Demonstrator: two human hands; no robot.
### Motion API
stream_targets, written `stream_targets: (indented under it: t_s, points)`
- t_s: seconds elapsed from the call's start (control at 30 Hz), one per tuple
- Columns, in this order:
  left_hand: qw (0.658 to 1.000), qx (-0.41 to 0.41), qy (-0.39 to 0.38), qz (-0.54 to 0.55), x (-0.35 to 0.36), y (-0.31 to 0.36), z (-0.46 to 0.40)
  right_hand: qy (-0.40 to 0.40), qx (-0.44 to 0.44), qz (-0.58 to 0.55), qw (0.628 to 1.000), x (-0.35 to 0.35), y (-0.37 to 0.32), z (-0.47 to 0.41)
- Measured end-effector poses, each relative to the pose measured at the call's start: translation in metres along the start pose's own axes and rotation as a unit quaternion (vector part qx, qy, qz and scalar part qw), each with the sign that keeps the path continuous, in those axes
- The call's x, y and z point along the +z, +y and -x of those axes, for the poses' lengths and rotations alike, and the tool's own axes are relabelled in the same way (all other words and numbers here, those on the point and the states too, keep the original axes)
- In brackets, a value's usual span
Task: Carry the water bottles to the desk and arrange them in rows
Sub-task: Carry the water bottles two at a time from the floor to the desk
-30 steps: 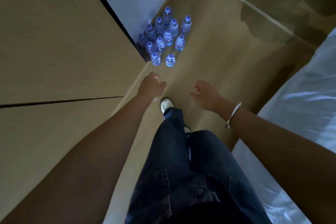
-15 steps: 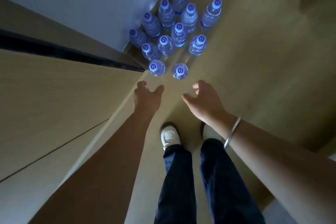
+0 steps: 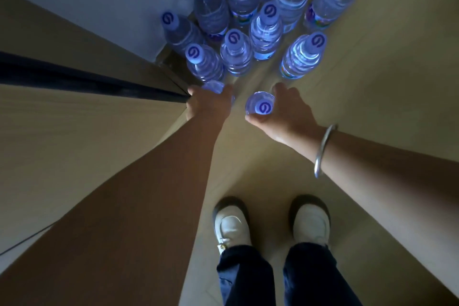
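Several clear water bottles (image 3: pixel 264 30) with pale caps stand in a cluster on the wooden floor against a white wall. My left hand (image 3: pixel 210 104) wraps around the nearest left bottle (image 3: pixel 213 87), hiding its cap. My right hand (image 3: pixel 288 109) curls its thumb and fingers around the nearest right bottle (image 3: pixel 260 105), whose cap shows between them. Both bottles stand upright on the floor.
A wooden cabinet (image 3: pixel 74 136) with a dark gap runs along the left, its corner touching my left hand. The white wall (image 3: pixel 111 0) sits behind the bottles. My two feet in white shoes (image 3: pixel 231 226) stand on the wooden floor (image 3: pixel 372 69) below my hands.
I have stepped closer and bent down. Both hands dropped from open above the floor onto the two nearest bottles and closed around them.
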State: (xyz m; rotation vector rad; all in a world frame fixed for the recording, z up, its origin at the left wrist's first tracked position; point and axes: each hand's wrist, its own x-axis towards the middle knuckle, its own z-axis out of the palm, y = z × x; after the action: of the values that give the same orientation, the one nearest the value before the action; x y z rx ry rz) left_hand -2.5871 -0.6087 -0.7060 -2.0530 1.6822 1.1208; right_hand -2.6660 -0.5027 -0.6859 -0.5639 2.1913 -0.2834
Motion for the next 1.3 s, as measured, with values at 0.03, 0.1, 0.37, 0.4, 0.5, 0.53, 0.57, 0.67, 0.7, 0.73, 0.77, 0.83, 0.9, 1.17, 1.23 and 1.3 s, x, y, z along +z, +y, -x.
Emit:
stream_targets:
  t_s: [0.03, 0.1, 0.37, 0.4, 0.5, 0.53, 0.57, 0.67, 0.7, 0.73, 0.77, 0.83, 0.9, 1.17, 1.23, 1.3]
  points:
    - [1.000, -0.004, -0.004, -0.001, 0.000, 0.000, -0.005, 0.000, -0.004, 0.013, 1.000, 0.002, -0.001, -0.004]
    - [1.000, -0.001, 0.002, -0.017, -0.001, -0.003, -0.013, 0.013, -0.023, 0.052, 0.998, 0.007, -0.001, -0.009]
    - [0.985, 0.119, 0.041, -0.122, -0.010, -0.020, -0.004, 0.063, -0.167, 0.119, 0.977, 0.008, 0.002, 0.005]
    - [0.980, 0.136, 0.041, -0.137, -0.012, -0.024, 0.002, 0.057, -0.171, 0.128, 0.975, 0.006, 0.005, 0.010]
    - [0.966, 0.180, 0.031, -0.183, -0.025, -0.037, 0.023, 0.037, -0.191, 0.163, 0.967, -0.003, 0.010, 0.031]
    - [0.961, 0.192, 0.030, -0.197, -0.032, -0.042, 0.032, 0.026, -0.201, 0.180, 0.963, -0.007, 0.009, 0.040]
    - [0.956, 0.201, 0.028, -0.210, -0.039, -0.048, 0.044, 0.015, -0.208, 0.193, 0.959, -0.012, 0.009, 0.050]
    - [0.952, 0.204, 0.011, -0.227, -0.068, -0.065, 0.090, -0.013, -0.216, 0.211, 0.953, -0.036, 0.005, 0.083]
    - [0.955, 0.193, 0.004, -0.227, -0.080, -0.070, 0.108, -0.020, -0.217, 0.213, 0.952, -0.046, 0.004, 0.097]
    - [0.958, 0.181, -0.001, -0.221, -0.094, -0.074, 0.125, -0.025, -0.222, 0.213, 0.951, -0.055, 0.002, 0.112]
    - [0.963, 0.171, -0.005, -0.210, -0.107, -0.076, 0.143, -0.029, -0.229, 0.212, 0.950, -0.066, 0.000, 0.127]
    - [0.973, 0.144, -0.016, -0.177, -0.134, -0.077, 0.183, -0.025, -0.253, 0.211, 0.944, -0.088, -0.010, 0.164]
    - [0.982, 0.131, -0.013, -0.136, -0.161, -0.074, 0.227, -0.031, -0.267, 0.199, 0.943, -0.112, -0.021, 0.205]
    - [0.982, 0.093, 0.095, 0.137, -0.253, -0.075, 0.405, -0.007, -0.321, 0.143, 0.936, -0.205, -0.084, 0.357]
    - [0.966, 0.091, 0.141, 0.195, -0.279, -0.074, 0.443, -0.010, -0.351, 0.131, 0.927, -0.224, -0.104, 0.393]
    - [0.947, 0.096, 0.182, 0.246, -0.303, -0.077, 0.479, -0.006, -0.391, 0.135, 0.910, -0.241, -0.125, 0.425]
